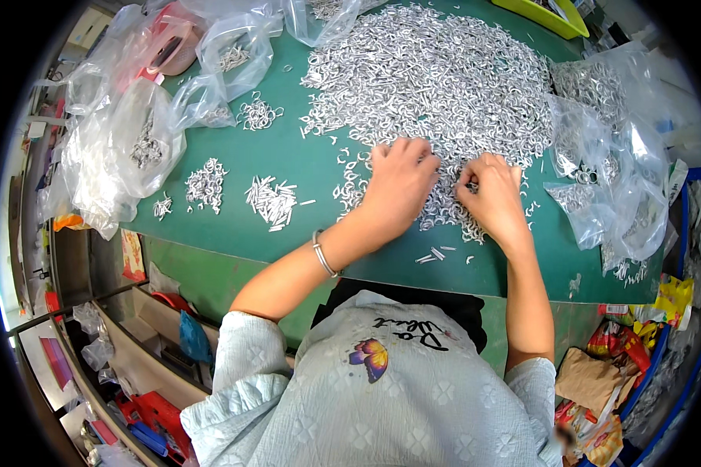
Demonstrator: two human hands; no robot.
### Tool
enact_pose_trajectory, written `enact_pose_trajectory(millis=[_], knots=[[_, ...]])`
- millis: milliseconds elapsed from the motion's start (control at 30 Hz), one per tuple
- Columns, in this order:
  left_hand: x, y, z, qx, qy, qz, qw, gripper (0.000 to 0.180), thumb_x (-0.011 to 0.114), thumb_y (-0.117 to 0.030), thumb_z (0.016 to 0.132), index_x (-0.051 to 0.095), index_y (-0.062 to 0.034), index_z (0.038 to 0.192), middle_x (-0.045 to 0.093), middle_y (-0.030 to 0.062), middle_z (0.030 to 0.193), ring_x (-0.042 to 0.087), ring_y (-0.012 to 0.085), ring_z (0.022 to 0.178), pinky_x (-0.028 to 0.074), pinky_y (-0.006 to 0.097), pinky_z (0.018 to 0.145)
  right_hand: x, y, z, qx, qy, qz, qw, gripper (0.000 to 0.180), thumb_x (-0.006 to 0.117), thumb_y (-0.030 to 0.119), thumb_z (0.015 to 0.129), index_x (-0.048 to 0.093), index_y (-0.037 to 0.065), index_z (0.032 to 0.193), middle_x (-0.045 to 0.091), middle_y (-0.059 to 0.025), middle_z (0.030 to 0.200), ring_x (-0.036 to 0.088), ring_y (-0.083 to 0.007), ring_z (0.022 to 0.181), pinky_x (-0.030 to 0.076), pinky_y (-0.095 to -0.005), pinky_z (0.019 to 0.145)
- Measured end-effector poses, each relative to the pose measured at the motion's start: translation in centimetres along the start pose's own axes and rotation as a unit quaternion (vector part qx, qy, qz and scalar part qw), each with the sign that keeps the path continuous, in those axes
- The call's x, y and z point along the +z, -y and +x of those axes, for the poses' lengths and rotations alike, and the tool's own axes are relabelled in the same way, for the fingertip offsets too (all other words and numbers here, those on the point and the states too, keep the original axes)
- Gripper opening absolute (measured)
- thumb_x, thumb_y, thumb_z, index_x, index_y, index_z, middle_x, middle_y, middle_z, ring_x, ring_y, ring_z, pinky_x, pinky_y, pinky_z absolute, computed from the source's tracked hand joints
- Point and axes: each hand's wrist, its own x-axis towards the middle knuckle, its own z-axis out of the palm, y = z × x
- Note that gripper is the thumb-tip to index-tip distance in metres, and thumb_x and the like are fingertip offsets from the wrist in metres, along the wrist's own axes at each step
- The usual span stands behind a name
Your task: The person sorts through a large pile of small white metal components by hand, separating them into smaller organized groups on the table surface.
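Silvery, curved, metallic-looking pieces surround the curled left hand and right hand; whether either holds any, I cannot tell; hasty sweeping could scatter some nearward.

I locate the main heap of parts on the far middle of the table. The left hand and right hand are side by side at its near portion. Left of it I find a ring pile behind a row of three piles. Outer-left bags flank these; right-hand bags flank the heap. A tray sits behind, right. Loose strips lie before the hands.
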Motion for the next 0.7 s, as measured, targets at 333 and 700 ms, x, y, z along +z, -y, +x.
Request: enact_pose_trajectory(millis=[333,700], knots=[[1.2,1.0,0.0,0.027,0.012,0.052,0.998,0.008,0.067,-0.009,0.082,0.062,-0.0074,0.087,0.055,0.0036,0.1,0.05,0.0228,0.096,0.033,0.039,0.082,-0.5,1.6,-5.9,-0.156,0.033,0.069,0.985,0.008,0.07,0.006,0.077,0.063,0.005,0.081,0.057,-0.0068,0.08,0.054,-0.0244,0.083,0.037,-0.0366,0.078],[-1.7,-2.7,-3.7,0.007,0.005,-0.064,0.998,0.01,0.066,-0.006,0.083,0.06,-0.0068,0.091,0.058,0.0064,0.091,0.053,0.0261,0.089,0.038,0.039,0.076,1.2,0.7,-0.1,-0.137,-0.091,0.045,0.985,0.007,0.067,0.002,0.079,0.064,0.004,0.085,0.057,-0.0073,0.09,0.053,-0.0267,0.09,0.039,-0.0373,0.077]])
